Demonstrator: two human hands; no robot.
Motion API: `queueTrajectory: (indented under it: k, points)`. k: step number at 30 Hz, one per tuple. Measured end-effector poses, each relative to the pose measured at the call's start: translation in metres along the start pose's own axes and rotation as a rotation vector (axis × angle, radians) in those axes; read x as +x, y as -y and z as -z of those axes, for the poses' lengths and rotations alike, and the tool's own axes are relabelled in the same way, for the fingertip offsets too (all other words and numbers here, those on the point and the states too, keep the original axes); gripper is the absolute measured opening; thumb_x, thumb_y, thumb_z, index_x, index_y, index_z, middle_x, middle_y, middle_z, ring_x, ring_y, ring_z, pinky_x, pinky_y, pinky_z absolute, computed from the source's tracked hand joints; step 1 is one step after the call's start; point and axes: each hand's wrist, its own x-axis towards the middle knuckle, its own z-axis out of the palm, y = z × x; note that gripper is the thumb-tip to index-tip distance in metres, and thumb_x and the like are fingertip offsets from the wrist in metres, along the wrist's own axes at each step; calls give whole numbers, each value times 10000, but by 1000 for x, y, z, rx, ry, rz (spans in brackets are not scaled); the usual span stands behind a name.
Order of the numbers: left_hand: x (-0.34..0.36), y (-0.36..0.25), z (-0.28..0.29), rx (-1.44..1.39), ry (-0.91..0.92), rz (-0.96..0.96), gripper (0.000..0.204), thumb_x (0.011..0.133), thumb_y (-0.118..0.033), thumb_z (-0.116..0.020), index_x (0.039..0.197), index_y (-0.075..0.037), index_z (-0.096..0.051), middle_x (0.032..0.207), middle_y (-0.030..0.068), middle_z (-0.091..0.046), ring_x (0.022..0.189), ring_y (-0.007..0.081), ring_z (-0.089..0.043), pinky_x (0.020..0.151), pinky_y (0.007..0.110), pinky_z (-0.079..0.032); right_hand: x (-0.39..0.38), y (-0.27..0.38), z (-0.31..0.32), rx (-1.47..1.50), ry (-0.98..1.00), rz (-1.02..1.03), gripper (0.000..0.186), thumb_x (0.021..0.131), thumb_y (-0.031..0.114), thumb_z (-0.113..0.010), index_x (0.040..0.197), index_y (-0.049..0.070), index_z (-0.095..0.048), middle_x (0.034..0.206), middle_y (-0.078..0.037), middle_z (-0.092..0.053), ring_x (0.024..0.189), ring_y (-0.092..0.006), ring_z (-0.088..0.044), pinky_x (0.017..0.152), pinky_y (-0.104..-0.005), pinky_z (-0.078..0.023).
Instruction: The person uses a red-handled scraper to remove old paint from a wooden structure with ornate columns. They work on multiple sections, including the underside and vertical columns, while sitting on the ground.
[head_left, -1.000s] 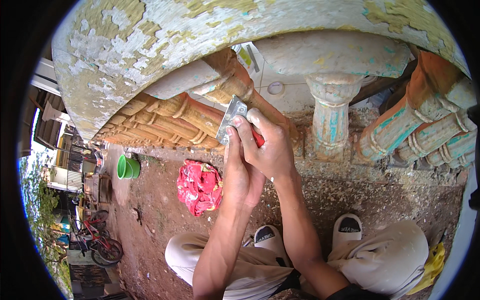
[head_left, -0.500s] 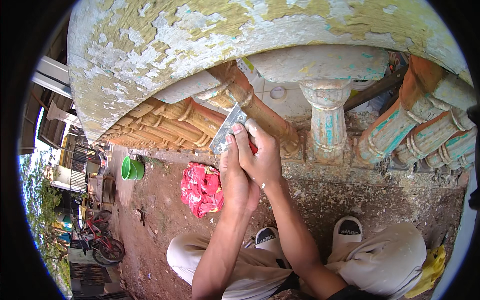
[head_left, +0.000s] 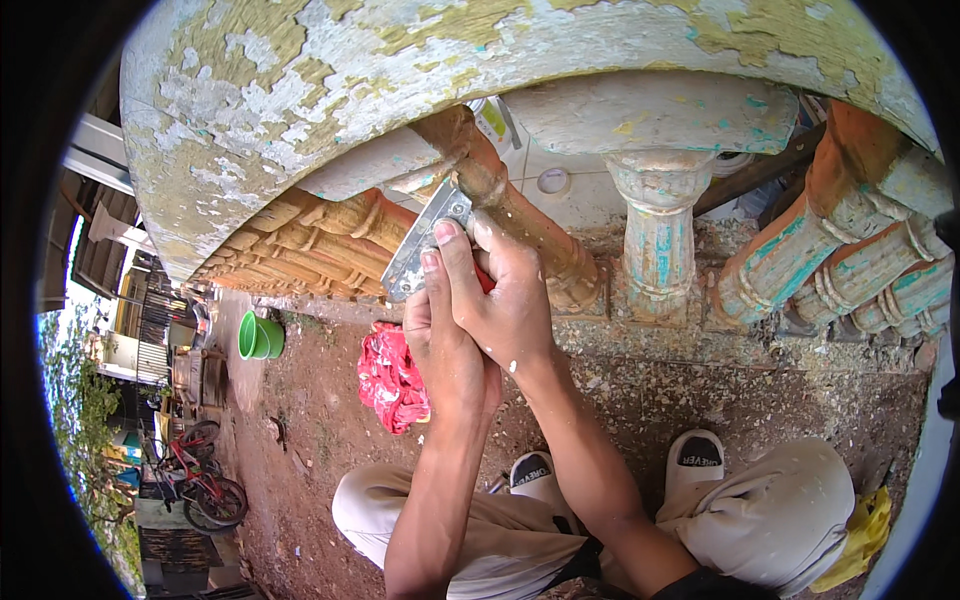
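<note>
Both hands are wrapped round one paint scraper (head_left: 424,247), its wide metal blade sticking out beyond my fingertips. A bit of its red handle shows under my right hand (head_left: 508,295), which is closed on it from the right. My left hand (head_left: 445,350) is closed against the right one, its fingers partly hidden and pressed near the blade's base. The blade is at the brown-orange baluster (head_left: 535,230); whether its edge touches cannot be told. Just right stands a whitish baluster (head_left: 660,235) with turquoise patches.
A curved handrail (head_left: 330,100) with flaking paint spans the top. More orange balusters (head_left: 310,240) run off left. On the dirt lie a red cloth (head_left: 392,378) and paint chips; a green bucket (head_left: 262,337) and bicycle (head_left: 208,485) stand farther left. Yellow plastic (head_left: 862,540) lies beside my knee.
Both hands and the scraper have shifted left and slightly up along the orange baluster. My grip looks the same.
</note>
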Motion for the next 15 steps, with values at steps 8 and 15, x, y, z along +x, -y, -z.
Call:
queueTrajectory:
  k: [8,15]
  points:
    - [-4,-2,4,310,-59,-177,372,1116,-330,-582,919,-38,-702,839,17,-682,734,56,-598,626,227,-473,-12,-4,-13,263,-136,-31,247,1076,141,-611,872,14,-556,642,24,-486,595,-29,-401,492,-278,-332]
    - [-3,4,8,292,-116,-125,359,1106,-332,-601,934,-32,-700,864,32,-701,753,67,-623,648,228,-503,-21,-14,-14,143,-166,-56,258,1090,187,-583,891,23,-562,615,-30,-492,564,-52,-424,486,-298,-353]
